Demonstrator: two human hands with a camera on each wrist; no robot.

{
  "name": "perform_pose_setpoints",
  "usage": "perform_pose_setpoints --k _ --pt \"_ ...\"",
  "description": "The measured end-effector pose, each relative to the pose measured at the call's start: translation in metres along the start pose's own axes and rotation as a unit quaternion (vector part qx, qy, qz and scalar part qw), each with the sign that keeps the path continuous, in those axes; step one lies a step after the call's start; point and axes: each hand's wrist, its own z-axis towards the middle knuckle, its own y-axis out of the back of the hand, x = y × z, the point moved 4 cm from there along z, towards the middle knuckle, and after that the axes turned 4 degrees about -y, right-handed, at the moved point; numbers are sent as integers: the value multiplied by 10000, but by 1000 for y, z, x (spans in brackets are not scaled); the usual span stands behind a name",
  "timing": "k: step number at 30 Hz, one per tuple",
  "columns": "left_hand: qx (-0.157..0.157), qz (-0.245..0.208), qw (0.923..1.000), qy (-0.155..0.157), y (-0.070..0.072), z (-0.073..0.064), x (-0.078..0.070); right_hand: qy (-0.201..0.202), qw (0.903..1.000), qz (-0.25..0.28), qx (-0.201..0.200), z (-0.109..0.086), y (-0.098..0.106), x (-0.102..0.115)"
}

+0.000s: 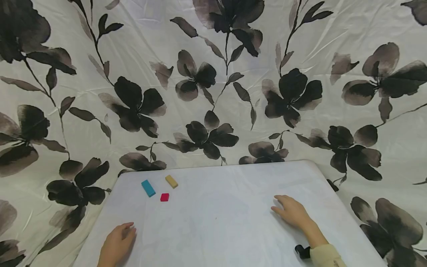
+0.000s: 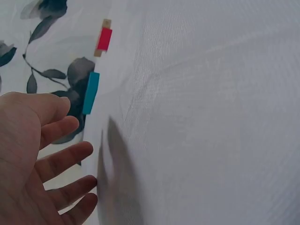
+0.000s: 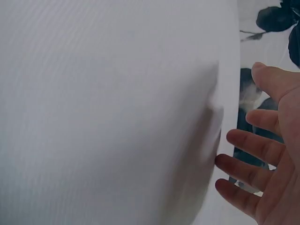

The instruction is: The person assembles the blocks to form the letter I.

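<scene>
Three small blocks lie on the white table (image 1: 213, 237) toward its far left: a blue block (image 1: 148, 188), a yellow block (image 1: 171, 181) and a red block (image 1: 165, 197). My left hand (image 1: 116, 243) is at the near left, closer to me than the blocks, holding nothing. In the left wrist view its fingers (image 2: 70, 159) are spread and loosely bent, with the blue block (image 2: 91, 93) beyond the thumb. Over the right part of the table is my right hand (image 1: 295, 212), also holding nothing. The right wrist view shows its fingers (image 3: 255, 143) apart and relaxed.
A black wrist camera (image 1: 302, 251) sits at the right wrist beside a pale yellow sleeve (image 1: 327, 256). Behind the table and at both sides hangs a pale cloth (image 1: 247, 92) with dark flowers. The table's far edge runs just behind the blocks.
</scene>
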Motion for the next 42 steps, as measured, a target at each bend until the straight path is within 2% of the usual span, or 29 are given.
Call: perform_pose_setpoints --k 5,11,20,29,33,42 --pt "-54 -143 9999 -40 -5 3 0 79 9997 217 78 5 -5 6" --pt "-216 -244 9991 -263 -9 6 -4 99 9981 574 206 11 -11 19" --pt "-450 -254 9968 -607 -6 15 -10 333 9949 853 428 23 -23 50" --pt "-373 -171 9974 -593 -7 25 -10 662 9928 849 529 36 -32 80" --pt "-418 -180 9968 -651 -7 28 -8 891 9908 822 608 40 -37 93" --pt "-529 -298 9960 -660 -11 33 -7 1081 9861 1014 753 43 -49 117"
